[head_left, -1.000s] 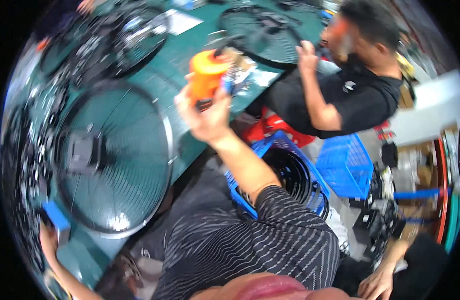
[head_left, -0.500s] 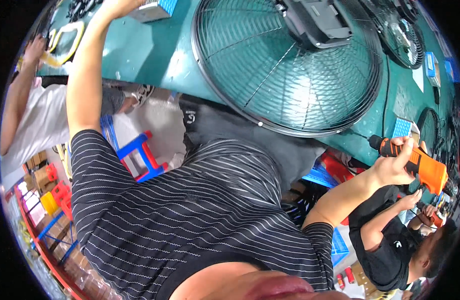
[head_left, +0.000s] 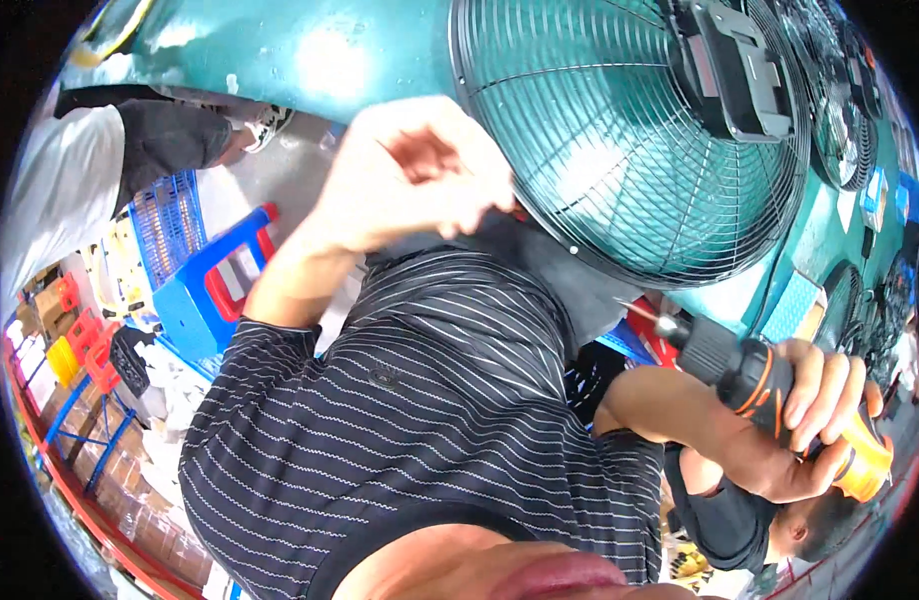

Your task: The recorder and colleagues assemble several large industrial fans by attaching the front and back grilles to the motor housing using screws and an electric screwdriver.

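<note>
A large round fan (head_left: 620, 150) with a black wire guard lies on the green table (head_left: 370, 55), its black motor housing (head_left: 745, 75) facing up. My left hand (head_left: 420, 175) is in front of my chest by the guard's near-left rim. Its fingers are curled and pinched together; whatever they hold, if anything, is too small or blurred to name. My right hand (head_left: 820, 400) wraps around an orange and black cordless drill (head_left: 725, 365). The drill's long thin bit (head_left: 640, 312) points left, just below the guard's near edge.
Further fans (head_left: 845, 145) and a small blue-and-white box (head_left: 792, 300) stand on the table at right. A blue and red plastic stool (head_left: 215, 285) is on the floor at left. One person (head_left: 55, 195) stands at left; another (head_left: 730, 510) is behind my right arm.
My left hand has come back from the far left of the table to my chest. My right hand has drawn the drill nearer and lower. The view has shifted, with the fan now further right.
</note>
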Available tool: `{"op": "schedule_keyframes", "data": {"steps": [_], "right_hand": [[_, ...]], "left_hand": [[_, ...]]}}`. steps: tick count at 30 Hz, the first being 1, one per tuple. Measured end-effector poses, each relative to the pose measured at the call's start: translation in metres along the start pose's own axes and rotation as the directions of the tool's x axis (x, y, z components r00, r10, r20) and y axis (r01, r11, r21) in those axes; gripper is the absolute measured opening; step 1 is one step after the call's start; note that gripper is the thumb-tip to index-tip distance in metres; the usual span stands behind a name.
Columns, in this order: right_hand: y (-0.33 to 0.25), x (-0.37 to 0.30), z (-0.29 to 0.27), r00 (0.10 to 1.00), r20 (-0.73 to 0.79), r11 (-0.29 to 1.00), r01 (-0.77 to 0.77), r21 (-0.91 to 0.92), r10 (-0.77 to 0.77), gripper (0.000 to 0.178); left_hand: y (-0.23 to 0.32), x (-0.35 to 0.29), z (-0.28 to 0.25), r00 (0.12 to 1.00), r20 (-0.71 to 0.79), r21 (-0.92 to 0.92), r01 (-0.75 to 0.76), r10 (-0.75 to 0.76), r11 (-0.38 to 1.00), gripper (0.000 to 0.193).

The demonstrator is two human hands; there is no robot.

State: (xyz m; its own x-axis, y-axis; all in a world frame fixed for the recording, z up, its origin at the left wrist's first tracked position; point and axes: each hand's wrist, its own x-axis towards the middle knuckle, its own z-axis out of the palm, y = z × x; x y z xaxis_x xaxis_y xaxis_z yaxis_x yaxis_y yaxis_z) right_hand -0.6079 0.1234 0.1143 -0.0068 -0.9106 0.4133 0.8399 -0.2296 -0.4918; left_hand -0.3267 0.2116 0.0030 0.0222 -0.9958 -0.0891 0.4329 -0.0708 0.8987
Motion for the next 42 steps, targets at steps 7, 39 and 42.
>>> {"op": "schedule_keyframes", "data": {"steps": [7,39,42], "right_hand": [[0.064,0.008,0.032,0.979,0.081,0.979,-0.178,-0.097,0.186,0.034],[0.088,0.005,0.042,0.964,0.199,0.945,-0.109,-0.309,0.176,0.036],[0.092,0.007,0.043,0.952,0.213,0.934,-0.142,-0.328,0.219,0.035]], "left_hand": [[-0.019,-0.005,0.011,0.995,0.073,-0.157,0.080,-0.069,0.984,0.008],[-0.024,0.004,0.004,0.979,0.133,-0.304,0.188,-0.154,0.934,0.011],[-0.019,0.005,0.001,0.964,0.155,-0.252,0.251,-0.217,0.934,0.009]]}}
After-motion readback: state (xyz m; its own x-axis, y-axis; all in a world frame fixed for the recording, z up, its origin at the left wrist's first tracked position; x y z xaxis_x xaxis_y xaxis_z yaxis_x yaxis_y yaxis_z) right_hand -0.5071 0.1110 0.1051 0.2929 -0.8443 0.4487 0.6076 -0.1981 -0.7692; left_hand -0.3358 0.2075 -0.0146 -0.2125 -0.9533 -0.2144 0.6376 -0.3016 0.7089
